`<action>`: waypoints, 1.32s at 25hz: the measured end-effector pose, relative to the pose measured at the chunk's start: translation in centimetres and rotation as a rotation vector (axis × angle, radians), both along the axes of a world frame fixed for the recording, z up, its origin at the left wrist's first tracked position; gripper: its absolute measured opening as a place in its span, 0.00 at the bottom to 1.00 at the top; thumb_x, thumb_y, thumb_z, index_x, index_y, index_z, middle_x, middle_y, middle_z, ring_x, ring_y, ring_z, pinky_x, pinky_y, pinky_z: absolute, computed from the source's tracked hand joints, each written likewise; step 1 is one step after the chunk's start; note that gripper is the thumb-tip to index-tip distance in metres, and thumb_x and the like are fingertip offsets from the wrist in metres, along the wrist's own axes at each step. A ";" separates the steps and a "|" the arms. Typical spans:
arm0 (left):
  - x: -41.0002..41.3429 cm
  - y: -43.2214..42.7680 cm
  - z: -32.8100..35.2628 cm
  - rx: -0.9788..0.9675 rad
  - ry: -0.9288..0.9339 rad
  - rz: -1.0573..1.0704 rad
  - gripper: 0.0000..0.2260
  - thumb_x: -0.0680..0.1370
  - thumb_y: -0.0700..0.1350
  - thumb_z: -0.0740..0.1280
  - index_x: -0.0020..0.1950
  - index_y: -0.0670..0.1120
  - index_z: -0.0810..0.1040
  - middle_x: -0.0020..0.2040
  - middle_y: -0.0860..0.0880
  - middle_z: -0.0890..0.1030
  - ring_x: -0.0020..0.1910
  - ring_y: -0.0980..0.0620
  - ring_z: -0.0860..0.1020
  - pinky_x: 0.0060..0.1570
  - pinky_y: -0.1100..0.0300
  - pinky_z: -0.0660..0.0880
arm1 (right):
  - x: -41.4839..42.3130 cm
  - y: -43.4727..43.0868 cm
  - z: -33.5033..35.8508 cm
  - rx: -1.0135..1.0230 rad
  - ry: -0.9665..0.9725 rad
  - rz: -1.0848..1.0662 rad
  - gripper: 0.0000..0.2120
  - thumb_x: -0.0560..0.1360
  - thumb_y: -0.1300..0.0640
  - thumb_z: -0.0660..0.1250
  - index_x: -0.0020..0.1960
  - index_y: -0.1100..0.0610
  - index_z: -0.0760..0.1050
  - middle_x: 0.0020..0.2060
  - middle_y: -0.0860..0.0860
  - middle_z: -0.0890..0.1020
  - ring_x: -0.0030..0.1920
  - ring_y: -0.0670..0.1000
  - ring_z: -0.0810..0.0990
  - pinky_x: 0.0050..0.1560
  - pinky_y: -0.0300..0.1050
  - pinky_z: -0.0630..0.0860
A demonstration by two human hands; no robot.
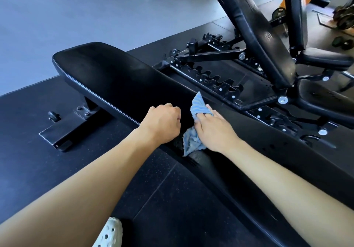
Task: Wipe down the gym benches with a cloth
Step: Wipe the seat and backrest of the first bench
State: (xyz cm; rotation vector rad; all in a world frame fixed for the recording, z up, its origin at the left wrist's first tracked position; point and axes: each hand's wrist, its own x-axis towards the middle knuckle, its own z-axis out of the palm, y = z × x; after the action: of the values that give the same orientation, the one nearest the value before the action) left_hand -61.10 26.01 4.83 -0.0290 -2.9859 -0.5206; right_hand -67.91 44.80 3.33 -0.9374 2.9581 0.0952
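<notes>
**Wiping the long pad, cloth under the right fingers**

Pressing down on the blue cloth, the right hand lies flat on top of the black padded table. Its fingers lie close together and nearly straight, and their tips sink a little into the fabric. The thumb is hidden, so I cannot tell whether it pinches the cloth from below. One bunched end of the cloth stands up just past the fingertips. The other end trails back beside the heel of the hand, towards the near edge of the pad.

Just to the left of those fingers, and apart from the cloth, the left hand rests on the pad. Its fingers are curled into a loose fist, and nothing shows in it.

The table's long axis runs slantwise, away ahead and to the left of the fingertips, and back to the right behind the wrist. The cloth sits about midway along it. The next stroke probably has to follow that line, either pushed forward-left or drawn back. The right hand is already on the cloth, so it is the one placed to make that stroke.

Beyond the fingertips and to their right stands an inclined bench, not touched by either hand. A dark rubber floor mat lies below.
</notes>
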 end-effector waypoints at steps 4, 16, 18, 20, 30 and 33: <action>0.7 0.6 0.1 -0.027 0.037 -0.001 0.08 0.80 0.47 0.59 0.53 0.50 0.78 0.49 0.51 0.75 0.45 0.48 0.74 0.49 0.53 0.68 | -4.6 -2.7 0.5 0.055 -0.050 -0.279 0.15 0.82 0.61 0.58 0.68 0.60 0.72 0.73 0.60 0.68 0.79 0.70 0.53 0.78 0.62 0.56; -0.7 2.9 0.1 -0.017 -0.002 -0.071 0.09 0.81 0.47 0.60 0.55 0.50 0.78 0.51 0.50 0.75 0.50 0.47 0.75 0.53 0.51 0.71 | -2.0 5.1 -0.8 -0.062 -0.033 -0.284 0.18 0.82 0.59 0.52 0.68 0.62 0.70 0.70 0.61 0.74 0.78 0.62 0.60 0.78 0.55 0.58; -0.7 2.9 0.2 -0.016 0.015 -0.074 0.09 0.81 0.47 0.60 0.55 0.50 0.78 0.51 0.51 0.75 0.50 0.47 0.75 0.53 0.52 0.71 | -4.1 5.1 -0.5 0.013 -0.038 -0.421 0.20 0.80 0.61 0.53 0.68 0.63 0.72 0.71 0.60 0.72 0.77 0.65 0.60 0.76 0.58 0.59; -0.8 2.6 0.2 -0.018 0.023 -0.063 0.09 0.81 0.47 0.60 0.56 0.50 0.78 0.51 0.50 0.75 0.51 0.47 0.74 0.53 0.51 0.71 | -3.5 3.2 -0.8 0.092 -0.013 -0.421 0.19 0.80 0.59 0.55 0.68 0.60 0.74 0.71 0.58 0.71 0.79 0.66 0.57 0.78 0.58 0.56; -1.3 1.7 -0.1 -0.001 0.030 -0.049 0.10 0.81 0.47 0.60 0.58 0.50 0.79 0.53 0.50 0.74 0.52 0.47 0.73 0.54 0.49 0.73 | -3.4 3.4 0.1 0.054 0.006 -0.286 0.15 0.78 0.60 0.62 0.63 0.61 0.75 0.61 0.55 0.78 0.69 0.61 0.70 0.70 0.51 0.64; -1.7 1.0 0.1 0.008 0.040 -0.046 0.10 0.81 0.47 0.60 0.58 0.50 0.78 0.54 0.51 0.74 0.52 0.48 0.72 0.53 0.51 0.73 | -6.4 0.7 -0.7 0.014 -0.008 -0.415 0.18 0.76 0.62 0.59 0.65 0.63 0.74 0.59 0.56 0.77 0.62 0.59 0.74 0.66 0.53 0.67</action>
State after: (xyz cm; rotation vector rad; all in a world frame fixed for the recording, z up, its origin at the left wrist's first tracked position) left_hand -62.83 26.99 4.91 -0.1057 -2.9499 -0.5301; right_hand -74.31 45.53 2.63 -0.3049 3.0645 0.0978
